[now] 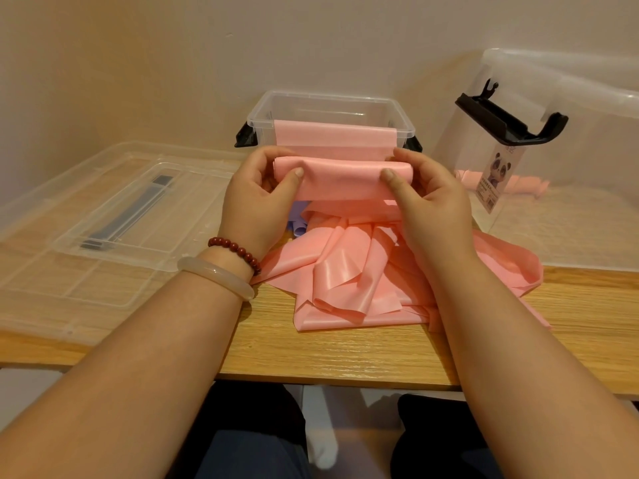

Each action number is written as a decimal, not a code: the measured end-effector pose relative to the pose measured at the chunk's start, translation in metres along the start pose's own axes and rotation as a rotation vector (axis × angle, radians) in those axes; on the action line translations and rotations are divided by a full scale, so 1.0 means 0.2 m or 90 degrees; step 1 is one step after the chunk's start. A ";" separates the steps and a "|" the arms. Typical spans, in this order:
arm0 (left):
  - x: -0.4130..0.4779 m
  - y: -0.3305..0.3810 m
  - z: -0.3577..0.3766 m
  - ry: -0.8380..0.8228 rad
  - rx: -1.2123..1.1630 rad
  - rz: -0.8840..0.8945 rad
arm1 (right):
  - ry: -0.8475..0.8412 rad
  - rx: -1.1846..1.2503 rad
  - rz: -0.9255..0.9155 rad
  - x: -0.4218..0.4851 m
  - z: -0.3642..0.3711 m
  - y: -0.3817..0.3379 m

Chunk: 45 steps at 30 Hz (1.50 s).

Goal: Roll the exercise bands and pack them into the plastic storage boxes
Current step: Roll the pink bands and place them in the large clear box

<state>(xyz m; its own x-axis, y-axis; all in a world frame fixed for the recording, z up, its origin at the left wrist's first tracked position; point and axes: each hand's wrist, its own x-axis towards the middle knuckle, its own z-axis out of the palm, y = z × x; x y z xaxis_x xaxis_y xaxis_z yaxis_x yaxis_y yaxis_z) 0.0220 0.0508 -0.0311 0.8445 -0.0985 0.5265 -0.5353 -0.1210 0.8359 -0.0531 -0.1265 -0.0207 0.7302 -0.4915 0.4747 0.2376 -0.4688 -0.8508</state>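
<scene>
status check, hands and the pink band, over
Left hand and right hand both grip pink band, part rolled. Far end drapes over small box near rim. Loose pink pile beneath the hands.

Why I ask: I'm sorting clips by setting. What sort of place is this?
Probably a home room, though I can't be sure: a wooden desk against a plain wall, clear household storage boxes on it, and the person seated with knees under the desk.

Light wooden table (328, 354) against a plain wall (311, 36); below its edge, what looks like a white sock (321, 451).
</scene>
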 end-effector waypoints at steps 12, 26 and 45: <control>0.00 0.00 0.01 0.005 -0.012 -0.020 | -0.002 0.034 -0.012 -0.01 0.00 -0.01; -0.01 0.02 0.00 -0.009 0.013 0.034 | 0.022 0.008 -0.023 -0.01 0.00 0.00; -0.02 0.03 -0.01 -0.003 -0.067 0.050 | 0.026 0.012 -0.057 -0.01 0.00 -0.01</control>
<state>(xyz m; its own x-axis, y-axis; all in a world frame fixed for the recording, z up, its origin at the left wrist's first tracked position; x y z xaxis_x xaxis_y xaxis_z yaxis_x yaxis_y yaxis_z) 0.0150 0.0518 -0.0271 0.7998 -0.1086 0.5904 -0.5945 -0.0078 0.8040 -0.0547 -0.1259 -0.0199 0.6782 -0.4782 0.5580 0.3131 -0.4989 -0.8081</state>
